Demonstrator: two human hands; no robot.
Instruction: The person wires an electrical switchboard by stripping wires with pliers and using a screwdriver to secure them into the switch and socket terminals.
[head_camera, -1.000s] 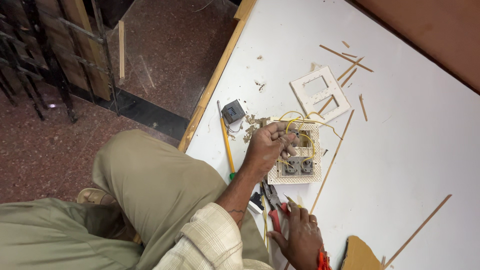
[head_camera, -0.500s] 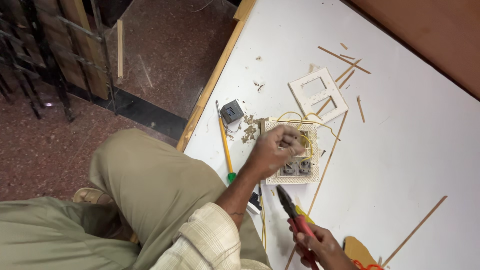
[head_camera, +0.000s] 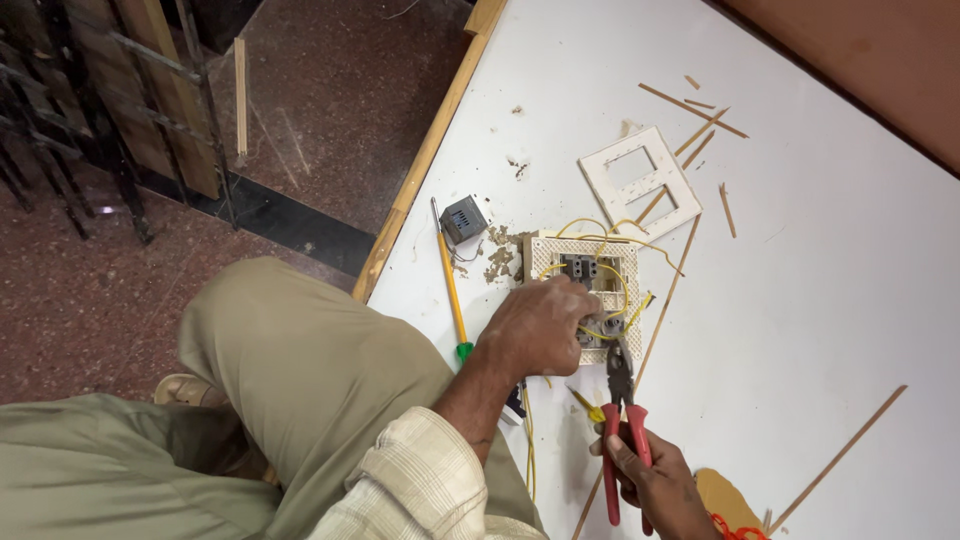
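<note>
Fingers of the left hand (head_camera: 535, 330) are curled down and pressed onto the switch module (head_camera: 590, 300), which is pinned flat on the white board (head_camera: 820, 300); nothing is pinched between them that can be made out. Fingers of the right hand (head_camera: 655, 485) are wrapped tight around the red handles of the pliers (head_camera: 620, 420).

In the head view, the only one given, the module is seen just beyond the left knuckles, toward one o'clock, with yellow wires (head_camera: 600, 235) looped over its top and right side. The pliers are held with their long axis running from six to twelve o'clock, the dark nose directed at the module's lower right corner, where it is near or just touching a wire; which of the two cannot be told. The module thus lies at twelve o'clock from the right hand, and the left hand is the nearer, already resting on it.

A yellow screwdriver (head_camera: 450, 290) is laid at nine o'clock of the module, a small dark component (head_camera: 463, 218) at its far end. A white cover plate (head_camera: 640, 185) is seen at one o'clock, among scattered wooden slivers.
</note>
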